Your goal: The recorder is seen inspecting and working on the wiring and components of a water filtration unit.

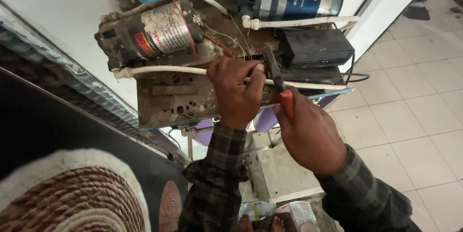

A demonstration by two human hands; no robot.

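The left hand (236,92) pinches the white tube (164,70) on the rusty plate (169,102). The right hand (306,133) squeezes red-handled pliers (276,75) — best to hold the tube steady and press slowly.

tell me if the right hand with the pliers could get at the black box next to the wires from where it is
Probably yes. The right hand holds red-handled pliers whose tips sit just left of the black box. Only a white tube runs below it, and nothing covers the box's near side.

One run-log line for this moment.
left hand: grips white tube | right hand: holds red-handled pliers | pliers tip: at wires
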